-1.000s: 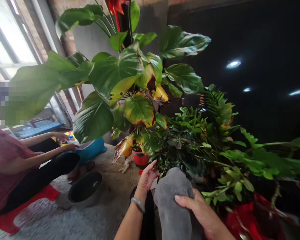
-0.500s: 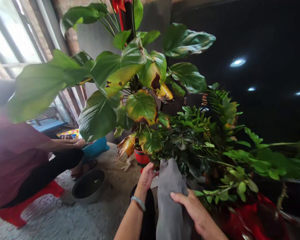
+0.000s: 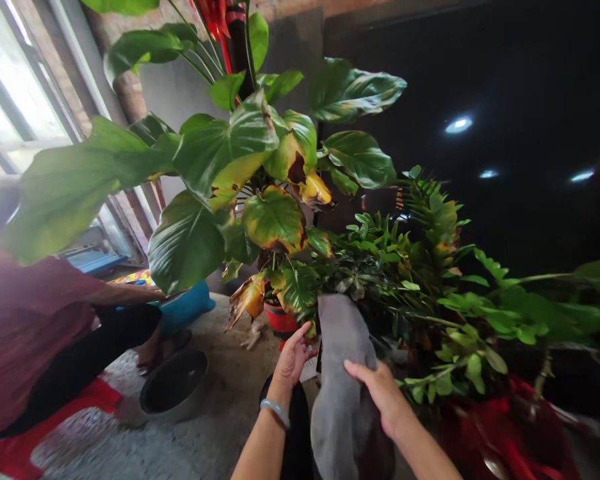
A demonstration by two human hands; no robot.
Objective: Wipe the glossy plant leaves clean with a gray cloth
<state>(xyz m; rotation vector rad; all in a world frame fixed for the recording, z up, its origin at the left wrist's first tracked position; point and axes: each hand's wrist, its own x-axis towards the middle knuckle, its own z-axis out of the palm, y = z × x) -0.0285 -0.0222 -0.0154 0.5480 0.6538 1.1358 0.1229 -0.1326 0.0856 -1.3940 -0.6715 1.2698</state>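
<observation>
In the head view, a grey piece of cloth [image 3: 341,383] stands up long and narrow in front of me, its upper end rounded. My right hand [image 3: 383,395] grips its right side, the thumb lying across the front and the other fingers hidden behind. Just left of the cloth is my left hand [image 3: 291,360], palm turned towards it, fingers apart and slightly bent, with nothing visible in them. A pale bracelet [image 3: 276,412] circles that wrist. Beyond the hands, a large-leaved plant [image 3: 275,220] with some browned, yellowing leaves grows from a red pot [image 3: 281,320].
To the left, a person in a dull red shirt [image 3: 35,320] sits on a red stool [image 3: 55,413], beside a dark basin [image 3: 175,380]. Leafy plants [image 3: 460,320] crowd the right side above red material [image 3: 515,427]. A glossy dark wall [image 3: 505,80] rises behind.
The cloth's upper end now reaches a little higher and looks smoother and rounder. Both hands stay in nearly the same places. The view has shifted slightly, moving the plants leftward.
</observation>
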